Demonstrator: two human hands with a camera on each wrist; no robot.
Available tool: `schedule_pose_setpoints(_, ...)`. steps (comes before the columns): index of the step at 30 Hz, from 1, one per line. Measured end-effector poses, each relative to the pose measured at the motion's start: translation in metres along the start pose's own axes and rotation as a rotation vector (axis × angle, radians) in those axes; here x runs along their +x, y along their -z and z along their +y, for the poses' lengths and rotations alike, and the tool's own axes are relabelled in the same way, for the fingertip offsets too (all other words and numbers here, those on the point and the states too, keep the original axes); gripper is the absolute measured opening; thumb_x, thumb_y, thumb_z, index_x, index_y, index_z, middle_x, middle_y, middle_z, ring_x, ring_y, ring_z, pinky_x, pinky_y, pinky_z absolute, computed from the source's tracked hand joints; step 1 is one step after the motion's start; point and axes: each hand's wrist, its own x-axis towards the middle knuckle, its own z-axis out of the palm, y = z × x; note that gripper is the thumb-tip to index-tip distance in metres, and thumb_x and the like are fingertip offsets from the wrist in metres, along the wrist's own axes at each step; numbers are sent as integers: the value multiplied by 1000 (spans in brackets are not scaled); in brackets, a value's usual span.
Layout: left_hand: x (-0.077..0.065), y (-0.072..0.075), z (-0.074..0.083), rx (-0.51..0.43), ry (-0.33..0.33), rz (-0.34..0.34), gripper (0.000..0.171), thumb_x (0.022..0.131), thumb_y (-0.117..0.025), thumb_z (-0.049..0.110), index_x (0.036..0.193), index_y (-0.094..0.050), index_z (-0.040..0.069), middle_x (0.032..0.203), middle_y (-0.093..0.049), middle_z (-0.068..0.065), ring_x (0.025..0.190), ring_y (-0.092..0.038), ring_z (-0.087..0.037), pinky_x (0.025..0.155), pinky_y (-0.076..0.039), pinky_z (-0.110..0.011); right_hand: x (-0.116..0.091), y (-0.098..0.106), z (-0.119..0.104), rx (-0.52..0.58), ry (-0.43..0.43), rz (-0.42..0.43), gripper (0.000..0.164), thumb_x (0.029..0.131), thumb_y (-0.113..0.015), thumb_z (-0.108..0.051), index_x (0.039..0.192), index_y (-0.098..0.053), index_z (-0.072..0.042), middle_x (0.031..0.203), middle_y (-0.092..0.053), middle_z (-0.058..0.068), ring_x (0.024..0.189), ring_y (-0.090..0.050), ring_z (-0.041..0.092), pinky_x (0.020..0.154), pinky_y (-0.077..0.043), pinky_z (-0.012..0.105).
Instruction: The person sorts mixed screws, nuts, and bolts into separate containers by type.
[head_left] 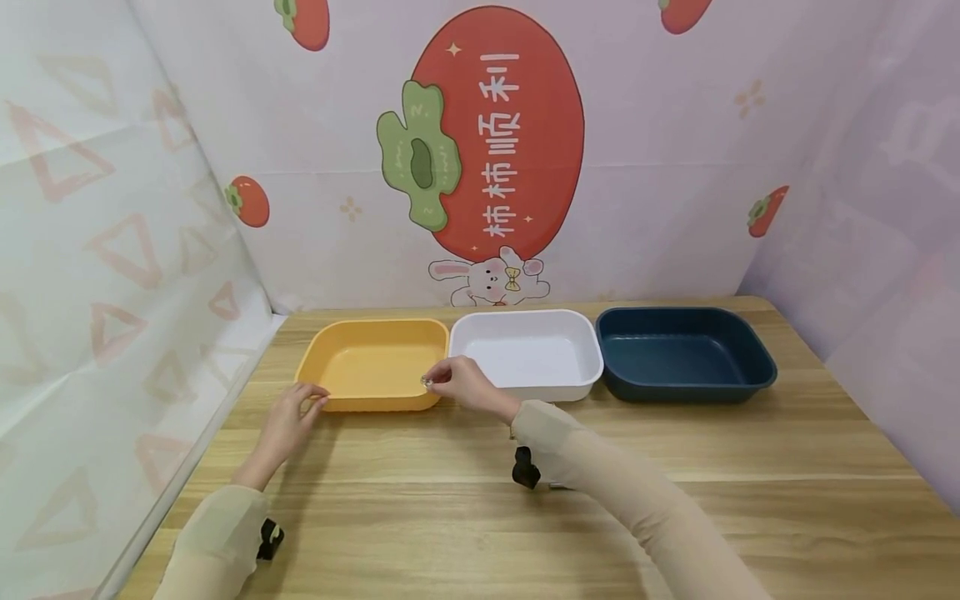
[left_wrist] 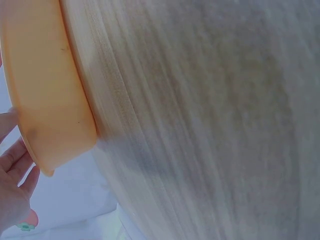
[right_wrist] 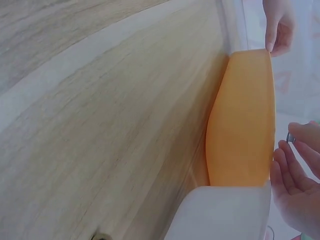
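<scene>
My left hand [head_left: 287,423] holds the near left corner of a yellow plastic basin [head_left: 378,405], its thumb and fingers at the rim; the left wrist view shows this hand [left_wrist: 15,185] beside the basin's outer wall [left_wrist: 50,90]. Between the thumb and fingertips of my right hand [head_left: 468,385] is a small shiny metal piece [head_left: 427,382], held over the basin's near right corner. In the right wrist view the metal piece [right_wrist: 290,137] appears small and silvery, just beyond the basin's rim; its exact kind I cannot tell.
A white basin [head_left: 555,392] stands against the yellow one, with a dark blue basin [head_left: 686,392] to its right. Small metal bits [head_left: 558,486] lie on the wooden table [head_left: 420,517] by my right sleeve. Patterned cloth walls [head_left: 660,167] stand behind and at both sides.
</scene>
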Motion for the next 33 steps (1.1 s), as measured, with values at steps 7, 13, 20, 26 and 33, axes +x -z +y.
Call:
schedule_pose_setpoints(7, 0, -2, -2, 1, -8, 8, 6, 77, -63, -3, 83, -61, -2, 83, -60, -17, 81, -54, -35, 72, -41, -48, 4, -6, -1, 1, -19, 27, 12, 79, -63, -6, 89, -67, 0, 82, -64, 7, 69, -52, 7, 61, -43, 16)
schedule_pose_setpoints(13, 0, -3, -3, 5, -11, 9, 7, 76, -63, -4, 83, -61, -2, 83, -60, -17, 80, -55, -35, 71, -41, -48, 7, -10, 0, 4, -6, 42, 12, 79, -64, -6, 89, -67, 0, 80, -64, 7, 67, -52, 7, 59, -42, 16)
schedule_pose_setpoints(20, -1, -2, -3, 5, -2, 0, 8, 76, -63, -4, 83, -61, -3, 83, -60, -17, 81, -54, -35, 72, -41, -49, 7, -11, -1, 3, 6, 29, 16, 79, -64, -5, 92, -66, 3, 79, -65, 7, 67, -52, 9, 58, -41, 17)
schedule_pose_setpoints(26, 0, -2, -2, 10, 2, -12, 7, 77, -63, -3, 84, -61, -3, 84, -60, -18, 81, -55, -36, 73, -41, -49, 2, -5, -3, 26, -13, 32, 16, 79, -64, -5, 92, -66, 2, 81, -65, 7, 69, -53, 10, 61, -42, 17)
schedule_pose_setpoints(33, 2, -1, 0, 30, 14, -31, 7, 79, -62, -1, 85, -62, -4, 85, -60, -19, 81, -56, -36, 72, -42, -48, -9, 6, -2, 50, 1, 9, 14, 79, -63, -3, 91, -67, 3, 90, -66, 12, 70, -53, 9, 63, -42, 16)
